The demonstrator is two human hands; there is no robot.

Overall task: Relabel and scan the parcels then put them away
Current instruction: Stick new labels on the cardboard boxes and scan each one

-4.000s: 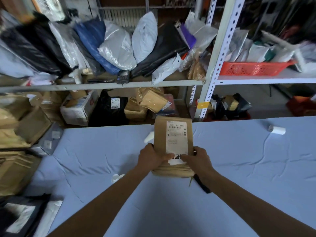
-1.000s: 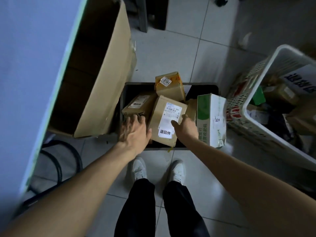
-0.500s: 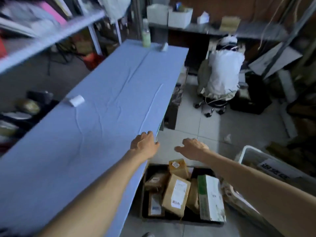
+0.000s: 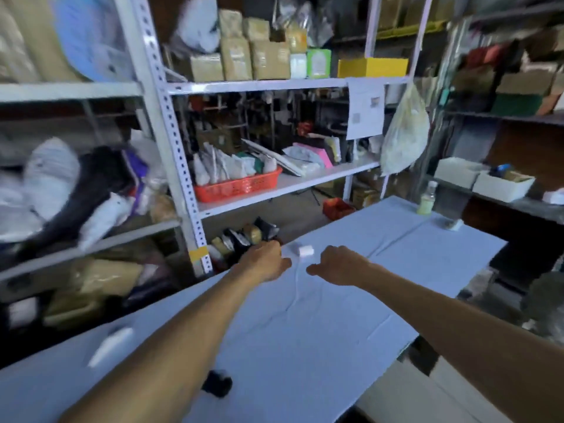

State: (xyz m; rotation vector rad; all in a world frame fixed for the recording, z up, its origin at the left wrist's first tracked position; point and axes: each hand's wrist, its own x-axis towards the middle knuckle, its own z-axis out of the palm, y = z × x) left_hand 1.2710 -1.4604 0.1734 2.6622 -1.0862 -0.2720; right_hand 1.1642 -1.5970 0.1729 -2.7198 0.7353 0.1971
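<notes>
Both hands have swung up from the floor crate: left hand (image 4: 265, 261) and right hand (image 4: 339, 265) hang empty, loosely curled, mid-frame over the table (image 4: 305, 346). Parcels (image 4: 52, 181) wait on the shelf (image 4: 100, 243) at left; I'd grab one two-handed, label up.

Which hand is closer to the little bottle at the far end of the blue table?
Right. The bottle stands beyond the right hand and off to its right. The left hand is farther away, on the right hand's other side.
</notes>
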